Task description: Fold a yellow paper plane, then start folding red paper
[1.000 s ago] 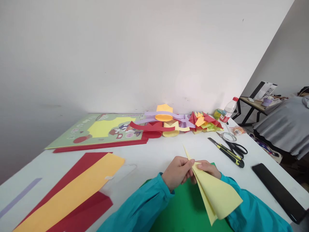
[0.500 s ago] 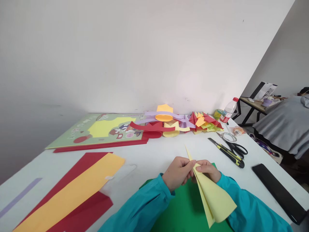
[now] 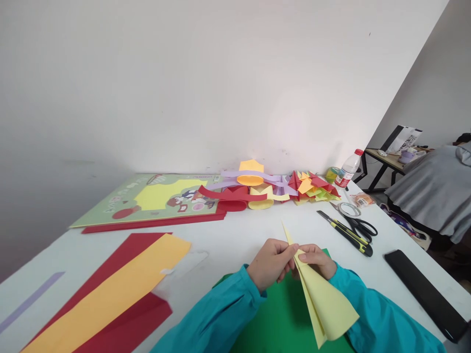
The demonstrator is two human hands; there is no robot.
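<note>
Both my hands pinch a folded pale yellow paper [image 3: 324,304] above a green sheet [image 3: 279,318] on the white table [image 3: 239,235]. My left hand [image 3: 270,262] grips the fold near its pointed tip, fingers closed. My right hand [image 3: 316,260] holds the same paper from the other side, fingers closed under it. The paper's point sticks up past my fingers; its loose layers fan toward me. Teal sleeves cover both arms.
Orange [image 3: 110,294] and red [image 3: 125,323] sheets lie at the left, a picture board [image 3: 154,198] behind them. Folded paper shapes [image 3: 272,186] line the wall. A utility knife [image 3: 344,231], scissors [image 3: 362,226], tape roll [image 3: 349,209], bottle [image 3: 348,168] and black case [image 3: 427,291] sit at right.
The yellow paper's loose end has closed up and drawn in slightly. My hands stay in about the same place.
</note>
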